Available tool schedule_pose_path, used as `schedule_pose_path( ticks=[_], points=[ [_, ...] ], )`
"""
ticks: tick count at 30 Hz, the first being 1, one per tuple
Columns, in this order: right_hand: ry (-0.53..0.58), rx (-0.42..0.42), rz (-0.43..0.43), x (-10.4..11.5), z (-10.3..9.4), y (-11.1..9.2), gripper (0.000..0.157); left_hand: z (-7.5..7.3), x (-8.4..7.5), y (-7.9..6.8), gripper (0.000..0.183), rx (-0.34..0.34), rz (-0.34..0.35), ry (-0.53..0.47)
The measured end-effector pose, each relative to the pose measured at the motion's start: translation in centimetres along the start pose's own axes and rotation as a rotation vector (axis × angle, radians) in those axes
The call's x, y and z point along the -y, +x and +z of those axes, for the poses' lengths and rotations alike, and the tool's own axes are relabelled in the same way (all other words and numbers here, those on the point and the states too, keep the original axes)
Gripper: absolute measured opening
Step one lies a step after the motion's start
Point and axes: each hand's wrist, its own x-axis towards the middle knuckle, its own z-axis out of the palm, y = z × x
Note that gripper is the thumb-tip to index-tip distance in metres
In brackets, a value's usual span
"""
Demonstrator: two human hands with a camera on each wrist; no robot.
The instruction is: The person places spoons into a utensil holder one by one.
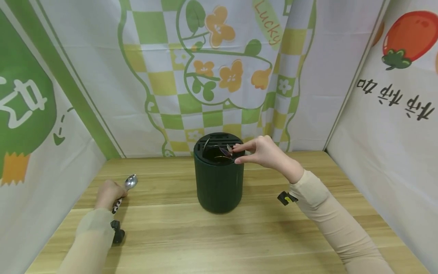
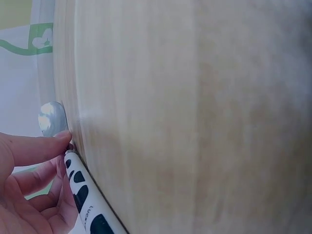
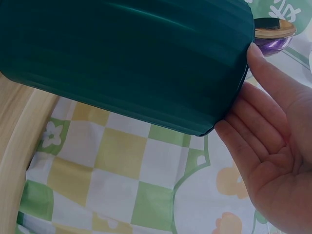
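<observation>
My left hand (image 1: 110, 193) pinches a metal spoon (image 1: 130, 182) near its neck, at the table's left side. Its white handle (image 2: 92, 200) has black patches and small lettering. A dark green ribbed utensil holder (image 1: 219, 186) stands upright at the middle, with a slotted black lid (image 1: 219, 136) and a round opening. Several spoon bowls show in that opening, one a shiny gold and purple spoon (image 3: 275, 36). At the holder's right rim is my right hand (image 1: 263, 152), thumb and forefinger apart beside the spoon bowls; their contact with any spoon is unclear.
The wooden table (image 1: 164, 243) ends at a printed curtain (image 1: 161, 76) close behind the holder. More printed cloth hangs at the left and right. A small black device (image 1: 117, 232) is on the left wrist, another black device (image 1: 286, 198) on the right.
</observation>
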Motion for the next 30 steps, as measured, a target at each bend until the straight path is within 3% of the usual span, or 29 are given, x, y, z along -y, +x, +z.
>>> schedule_pose_path(
  ticks=[9,30],
  points=[
    [0.005,-0.003,-0.002,-0.04,0.02,0.01,0.034,-0.04,0.18,-0.06,0.024,0.007,-0.017,-0.033],
    [0.003,0.0,0.003,0.08,-0.03,-0.01,0.035,-0.02,0.11,0.14,0.028,-0.002,0.058,0.028]
  ],
)
